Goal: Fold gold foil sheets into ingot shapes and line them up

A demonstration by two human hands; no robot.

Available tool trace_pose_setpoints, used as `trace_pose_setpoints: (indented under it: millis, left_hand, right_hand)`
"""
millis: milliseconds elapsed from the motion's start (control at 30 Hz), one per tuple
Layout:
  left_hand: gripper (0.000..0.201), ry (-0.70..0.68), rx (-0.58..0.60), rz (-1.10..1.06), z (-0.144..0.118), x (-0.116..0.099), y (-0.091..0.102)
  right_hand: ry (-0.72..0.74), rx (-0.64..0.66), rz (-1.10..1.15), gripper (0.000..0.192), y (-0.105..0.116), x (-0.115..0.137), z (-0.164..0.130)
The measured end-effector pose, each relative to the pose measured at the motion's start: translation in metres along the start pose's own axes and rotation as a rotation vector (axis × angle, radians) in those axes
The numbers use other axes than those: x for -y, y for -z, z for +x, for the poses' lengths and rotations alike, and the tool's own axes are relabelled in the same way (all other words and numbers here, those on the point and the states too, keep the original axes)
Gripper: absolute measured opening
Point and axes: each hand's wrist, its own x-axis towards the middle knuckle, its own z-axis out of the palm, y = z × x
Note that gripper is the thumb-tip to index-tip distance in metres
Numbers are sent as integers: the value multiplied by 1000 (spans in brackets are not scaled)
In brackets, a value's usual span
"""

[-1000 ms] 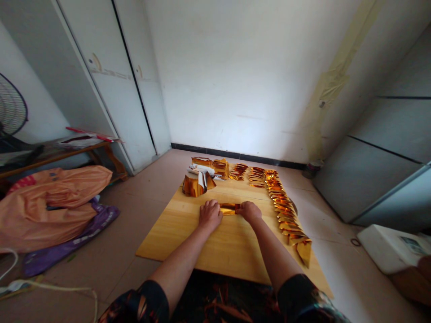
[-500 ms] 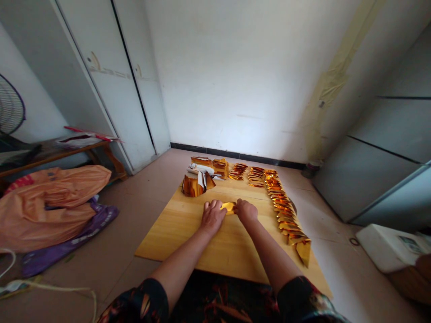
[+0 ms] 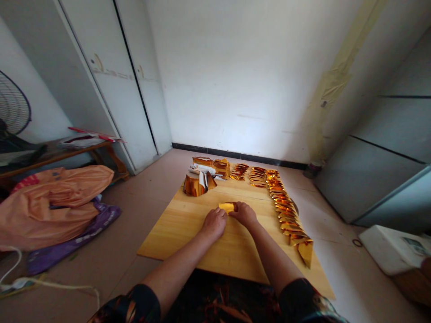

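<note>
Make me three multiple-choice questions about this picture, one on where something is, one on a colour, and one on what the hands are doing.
1. Where does the long row of folded foil pieces lie?
A. along the board's right edge
B. on the pink bag
C. on the shelf by the fan

2. What colour is the small sheet at the hands?
A. silver
B. gold
C. blue

3. What are the two hands doing?
A. hanging off the board
B. lifted in the air
C. both pressing on the small sheet on the wooden board

Answers: 1 A, the row runs down the board's right side. 2 B, the sheet shines gold. 3 C, the left hand and right hand meet at the sheet on the board.
</note>
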Motion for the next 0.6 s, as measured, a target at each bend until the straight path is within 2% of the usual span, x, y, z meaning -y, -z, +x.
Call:
trace_pose_setpoints:
  millis: [100, 233, 400, 600]
  left_hand:
    - [30, 17, 7, 8, -2, -1, 0]
    - [28, 28, -4, 8, -2, -2, 0]
    - [26, 35, 14, -20, -3, -3, 5]
    - [25, 35, -8, -5, -3, -1, 1]
  right_hand:
    - [-47, -24, -16, 33, -1, 7, -2]
    - [-82, -4, 21, 27, 0, 8, 1]
    - [-97, 3, 110, 15, 2, -6, 10]
    - [-99, -26, 147, 16, 3, -23, 13]
